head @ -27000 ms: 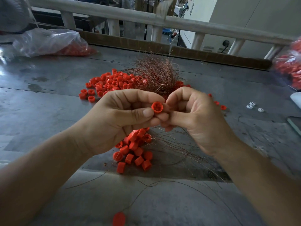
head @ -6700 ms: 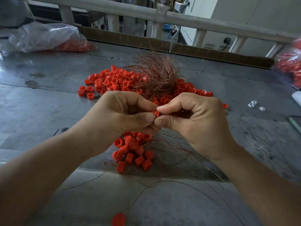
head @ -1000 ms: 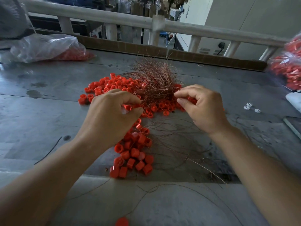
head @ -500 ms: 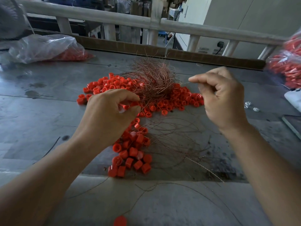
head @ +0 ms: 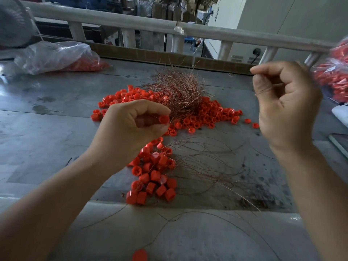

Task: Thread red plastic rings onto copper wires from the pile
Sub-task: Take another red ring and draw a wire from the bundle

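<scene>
now: left hand (head: 135,125) held over the grey metal table (head: 47,138), thumb and forefinger pinching one red plastic ring (head: 164,119) just in front of the tangled copper wire bundle (head: 180,91), which sits on the loose ring pile (head: 207,113). right hand (head: 284,102) raised well apart to the right, fingers curled, thumb and forefinger tips pressed on a single copper strand (head: 273,84), faint and hard to follow. nearer cluster of rings (head: 154,178) lies among loose wires; clear bag of red rings (head: 56,57) at far left.
</scene>
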Tool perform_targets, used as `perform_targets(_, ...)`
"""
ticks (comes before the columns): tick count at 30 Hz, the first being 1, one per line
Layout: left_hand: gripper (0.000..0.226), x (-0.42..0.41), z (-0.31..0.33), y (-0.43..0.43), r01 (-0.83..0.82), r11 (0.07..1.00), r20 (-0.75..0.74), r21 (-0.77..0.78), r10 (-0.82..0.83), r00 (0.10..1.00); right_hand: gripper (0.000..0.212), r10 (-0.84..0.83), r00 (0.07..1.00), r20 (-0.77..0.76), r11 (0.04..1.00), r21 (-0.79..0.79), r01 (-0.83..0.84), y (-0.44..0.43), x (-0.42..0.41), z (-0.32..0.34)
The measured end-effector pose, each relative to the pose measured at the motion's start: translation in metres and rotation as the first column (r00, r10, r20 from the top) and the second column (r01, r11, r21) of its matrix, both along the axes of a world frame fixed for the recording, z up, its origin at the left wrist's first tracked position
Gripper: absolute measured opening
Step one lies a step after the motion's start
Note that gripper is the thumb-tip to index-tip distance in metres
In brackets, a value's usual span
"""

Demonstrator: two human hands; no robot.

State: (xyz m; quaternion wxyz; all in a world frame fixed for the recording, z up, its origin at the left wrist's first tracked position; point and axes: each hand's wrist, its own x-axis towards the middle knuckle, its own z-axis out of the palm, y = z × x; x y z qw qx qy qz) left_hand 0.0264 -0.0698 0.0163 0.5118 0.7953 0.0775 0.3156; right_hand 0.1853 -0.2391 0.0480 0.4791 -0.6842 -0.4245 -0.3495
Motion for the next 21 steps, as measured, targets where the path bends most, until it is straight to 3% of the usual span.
perform_targets(3, 0.028, 0.000, 0.000, -0.001, 0.042, 0.997, 0.012, -0.061, -0.041, 0.999, 0.005, 0.144, 0.989, -0.039, 0.989, -0.012, -0.144, 0.005, -0.014, -0.002)
perform_targets(10, 0.028, 0.000, 0.002, -0.008, 0.126, 0.984, 0.059, -0.124, -0.120, 0.991, 0.005, 0.293, 0.956, -0.020, 0.916, -0.282, -0.287, 0.018, -0.051, -0.015)
perform_targets(21, 0.035, -0.003, 0.005, -0.012, 0.141, 0.983, 0.055, -0.120, -0.136, 0.989, 0.004, 0.281, 0.956, -0.091, 0.904, -0.308, -0.295, 0.020, -0.057, -0.019)
